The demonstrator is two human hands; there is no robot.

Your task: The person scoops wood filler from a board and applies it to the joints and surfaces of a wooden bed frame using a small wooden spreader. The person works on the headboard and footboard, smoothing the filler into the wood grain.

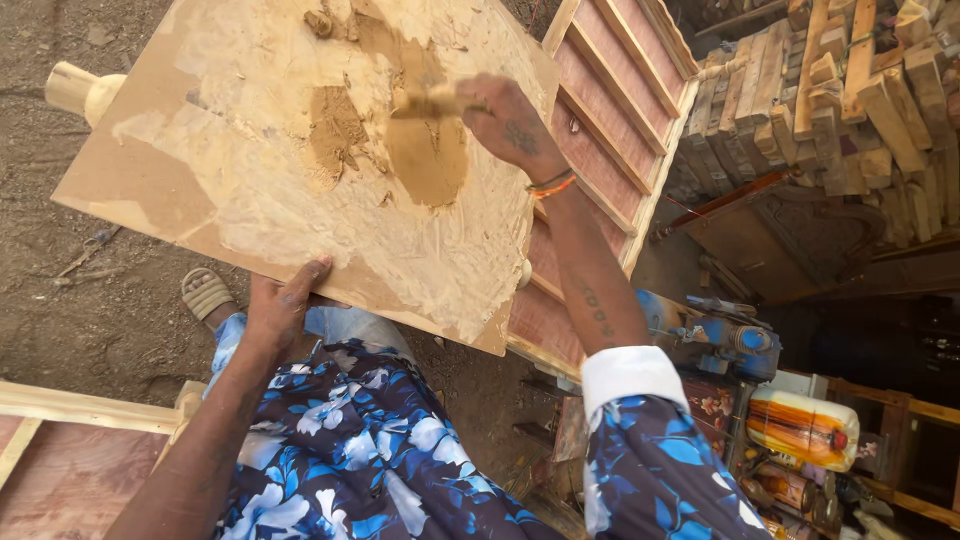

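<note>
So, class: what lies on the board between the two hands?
In the head view, smeared pale filler covers the board between the left hand and right hand.

The board (pixel 300 170) runs off the top edge, and its underside is hidden. The right hand (pixel 515 125) covers most of the scraper (pixel 432 102), so its handle cannot be made out. The left hand (pixel 280 305) shows its back only; its fingers go under the board. The frame (pixel 610 130) is cut by the top edge and partly hidden behind the board. The bottle (pixel 803 428) is too blurred to read.
</note>
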